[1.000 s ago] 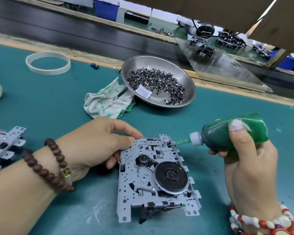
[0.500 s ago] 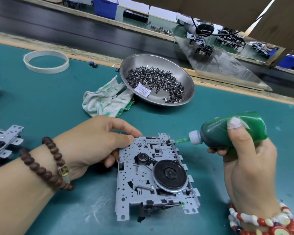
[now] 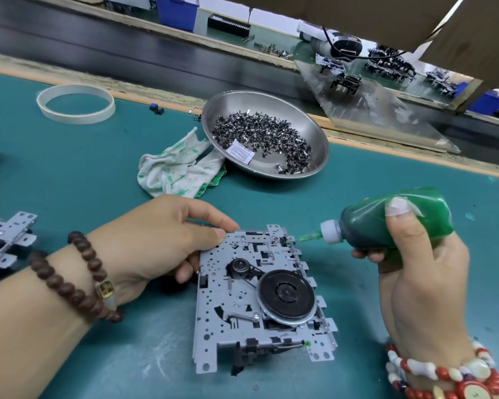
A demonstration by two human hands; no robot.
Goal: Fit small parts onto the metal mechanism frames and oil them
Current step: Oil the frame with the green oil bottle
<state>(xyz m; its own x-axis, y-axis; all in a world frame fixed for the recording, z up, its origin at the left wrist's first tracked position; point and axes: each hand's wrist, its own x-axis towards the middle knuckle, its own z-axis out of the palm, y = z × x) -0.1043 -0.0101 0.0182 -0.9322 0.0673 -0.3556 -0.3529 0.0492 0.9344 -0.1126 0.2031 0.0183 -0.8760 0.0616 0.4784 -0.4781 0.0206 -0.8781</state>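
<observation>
- Oiling stage by the look of it: nozzle of the green oil bottle (image 3: 392, 218) right at the far right corner of the metal mechanism frame (image 3: 260, 295), green dab already on the near edge.
- Right hand (image 3: 421, 272) wrapped round the bottle, thumb on top.
- Left hand (image 3: 156, 240) pinching the frame's far left corner, flat on the mat.
- Plenty left: small parts heaped in the steel bowl (image 3: 317, 131), more frames (image 3: 6, 237) waiting far left.

left wrist: brown bead bracelet (image 3: 72, 280) | right wrist: red-white bead bracelets (image 3: 444, 375)

Bright even overhead light, soft shadows, glare on steel bowl (image 3: 314, 133), wide-angle bending at edges, slight blur
</observation>
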